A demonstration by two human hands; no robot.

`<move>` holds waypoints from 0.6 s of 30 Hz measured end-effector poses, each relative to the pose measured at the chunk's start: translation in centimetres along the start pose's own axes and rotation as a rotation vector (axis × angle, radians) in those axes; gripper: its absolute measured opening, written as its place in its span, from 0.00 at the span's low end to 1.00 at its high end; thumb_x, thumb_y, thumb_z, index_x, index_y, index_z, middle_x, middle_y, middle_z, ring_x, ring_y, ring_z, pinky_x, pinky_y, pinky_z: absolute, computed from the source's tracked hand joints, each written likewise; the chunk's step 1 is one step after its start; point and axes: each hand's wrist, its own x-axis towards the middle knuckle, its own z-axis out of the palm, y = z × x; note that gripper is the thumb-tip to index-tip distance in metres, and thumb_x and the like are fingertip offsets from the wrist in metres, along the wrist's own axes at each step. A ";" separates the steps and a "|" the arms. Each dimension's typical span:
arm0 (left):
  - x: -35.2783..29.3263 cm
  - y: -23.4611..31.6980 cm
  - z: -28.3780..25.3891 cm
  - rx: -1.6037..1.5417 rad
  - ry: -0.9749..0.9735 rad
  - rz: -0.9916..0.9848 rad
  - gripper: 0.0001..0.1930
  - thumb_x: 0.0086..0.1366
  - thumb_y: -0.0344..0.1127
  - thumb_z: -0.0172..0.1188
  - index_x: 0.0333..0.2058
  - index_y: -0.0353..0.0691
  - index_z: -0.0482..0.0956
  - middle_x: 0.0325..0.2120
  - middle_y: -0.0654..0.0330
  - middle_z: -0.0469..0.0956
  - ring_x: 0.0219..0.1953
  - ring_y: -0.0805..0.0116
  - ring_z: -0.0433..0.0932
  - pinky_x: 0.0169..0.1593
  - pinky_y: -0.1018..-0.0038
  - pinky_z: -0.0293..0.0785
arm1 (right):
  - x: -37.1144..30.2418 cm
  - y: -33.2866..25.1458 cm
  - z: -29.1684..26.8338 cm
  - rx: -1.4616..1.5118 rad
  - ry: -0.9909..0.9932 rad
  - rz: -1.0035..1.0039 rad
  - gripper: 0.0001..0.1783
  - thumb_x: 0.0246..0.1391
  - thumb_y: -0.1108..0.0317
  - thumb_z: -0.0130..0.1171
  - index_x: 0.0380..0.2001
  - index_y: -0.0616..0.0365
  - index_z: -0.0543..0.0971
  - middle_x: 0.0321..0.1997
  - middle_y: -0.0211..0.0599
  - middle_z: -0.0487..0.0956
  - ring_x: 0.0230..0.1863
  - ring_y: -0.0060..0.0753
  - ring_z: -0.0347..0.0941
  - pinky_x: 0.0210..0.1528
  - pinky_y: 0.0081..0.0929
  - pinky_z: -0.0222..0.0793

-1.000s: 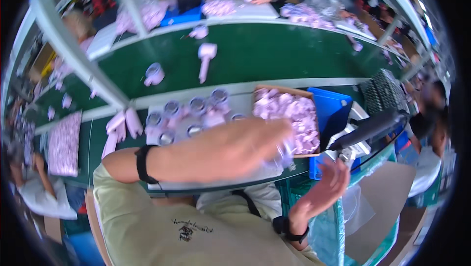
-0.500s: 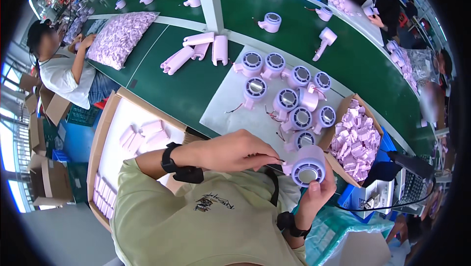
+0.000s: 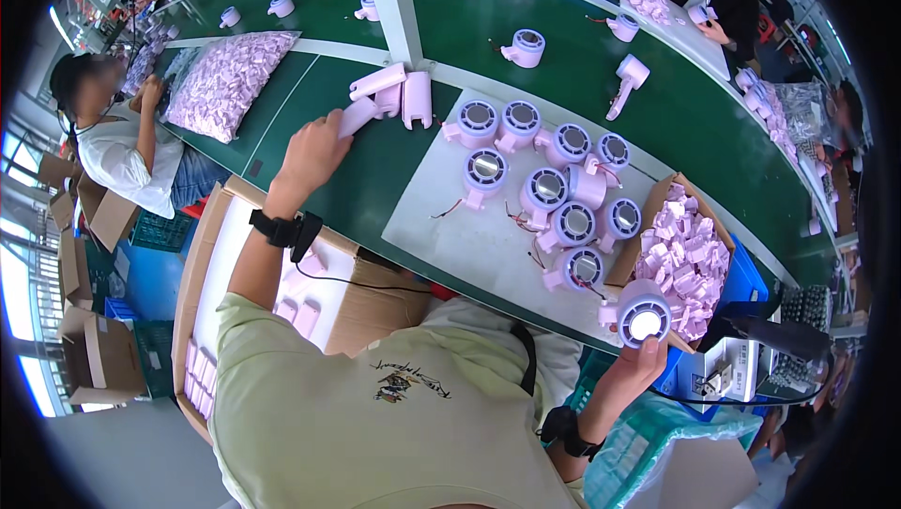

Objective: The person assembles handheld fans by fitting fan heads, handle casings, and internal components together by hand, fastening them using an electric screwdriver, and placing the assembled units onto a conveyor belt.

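My left hand [image 3: 314,154] reaches across the green bench, its fingers closed on the end of a pink handle shell [image 3: 360,116]. Touching or close to that shell are a few more pink handle shells [image 3: 418,101], lying by the foot of the white post. My right hand [image 3: 638,366] grips a pink and lilac fan head [image 3: 644,314] with a round shiny centre, held up at the right near the carton. Several similar fan heads [image 3: 485,167], some with thin wires showing, rest on a pale mat [image 3: 422,204] in front of me.
A carton of small pink parts [image 3: 683,260] sits right of the mat. At lower left is a large carton [image 3: 192,298] with pink shells. A bulging bag [image 3: 230,77] lies at far left, near a co-worker [image 3: 127,134]. More fan heads [image 3: 526,47] lie on the green surface beyond.
My left hand has left the fan head's wire side and moved far left to the handle shells, taking hold of one. My right hand has shifted right with the fan head.
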 end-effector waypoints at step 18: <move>-5.1 7.6 -5.4 -0.720 -0.223 -0.116 0.09 0.57 0.29 0.64 0.37 0.33 0.79 0.31 0.57 0.80 0.28 0.78 0.76 0.31 0.78 0.72 | 0.5 0.5 -0.8 -0.048 -0.036 -0.043 0.39 0.55 0.43 0.54 0.51 0.74 0.72 0.43 0.40 0.78 0.44 0.31 0.73 0.51 0.30 0.67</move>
